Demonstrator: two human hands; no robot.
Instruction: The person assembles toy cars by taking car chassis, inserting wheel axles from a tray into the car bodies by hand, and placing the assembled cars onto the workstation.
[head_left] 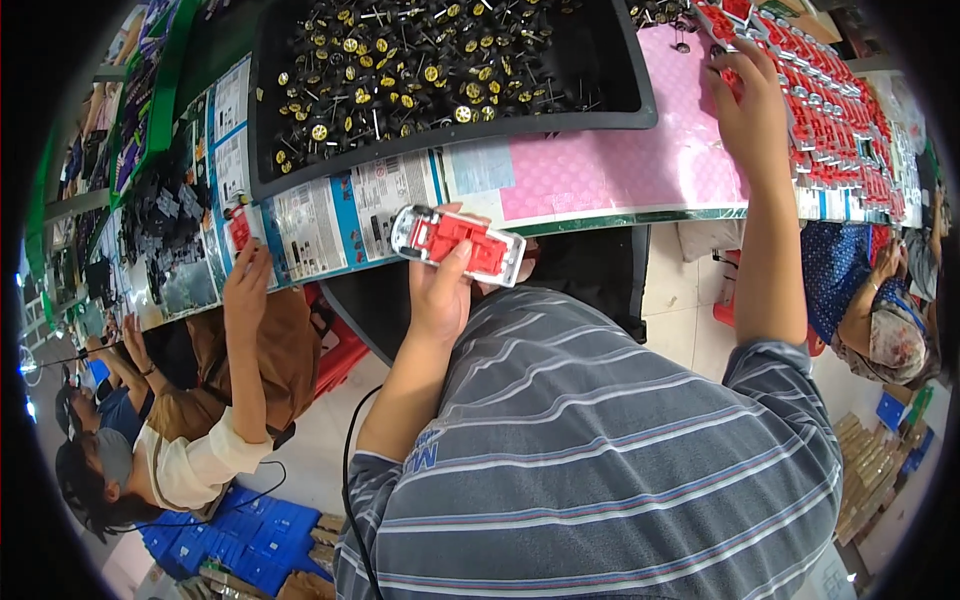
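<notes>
My left hand (pixel 440 292) is closed round a toy car body (pixel 462 246) with a white-and-silver shell and a red inside, held in front of my chest below the table edge. The thumb presses on the red part; the fingers are mostly hidden beneath. My right hand (pixel 755 115) reaches to the far right, at the near end of the rows of red toy car parts (pixel 835 115). Its thumb and fingers are curled round a red toy car part (pixel 734 84), which they partly cover.
A black tray (pixel 455 130) full of small black-and-yellow wheels with axles stands on the table. Pink sheeting (pixel 610 180) covers the table to its right. At left, a co-worker's hand (pixel 247 280) holds a red toy piece (pixel 240 230) near black parts (pixel 170 225).
</notes>
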